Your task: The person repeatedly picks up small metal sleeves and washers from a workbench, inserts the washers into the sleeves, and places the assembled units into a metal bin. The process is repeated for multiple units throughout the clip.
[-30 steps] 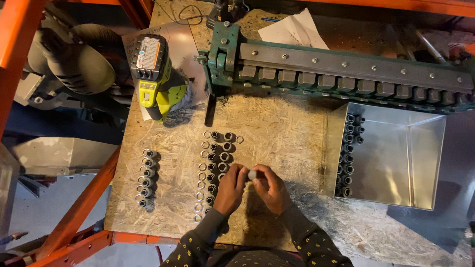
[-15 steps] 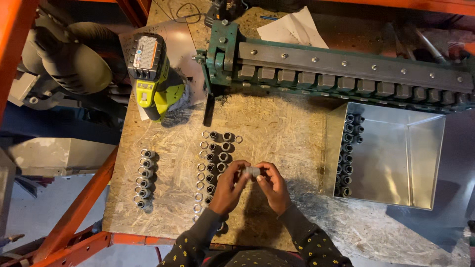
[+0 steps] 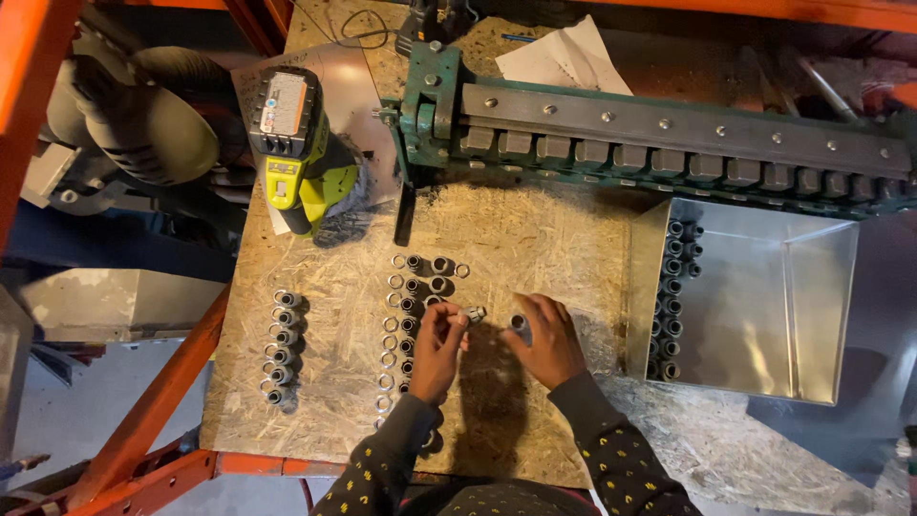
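steel tray [image 3: 821, 315] at right holds one fitting column [image 3: 672, 298] along its left wall; left hand [image 3: 437, 346] grip pinches a fitting [image 3: 473, 313], right hand [image 3: 546, 340] grip pinches another part [image 3: 519, 325].

Both hands [image 3: 492, 339] raised — fingers pinched, slightly apart

Bare board [image 3: 544, 239] ahead, fitting rows [image 3: 406, 315] left, metal tray [image 3: 764, 306] right

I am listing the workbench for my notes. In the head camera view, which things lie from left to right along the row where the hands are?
Short row of metal fittings → columns of rings and fittings → left hand → right hand → sheet-metal box.
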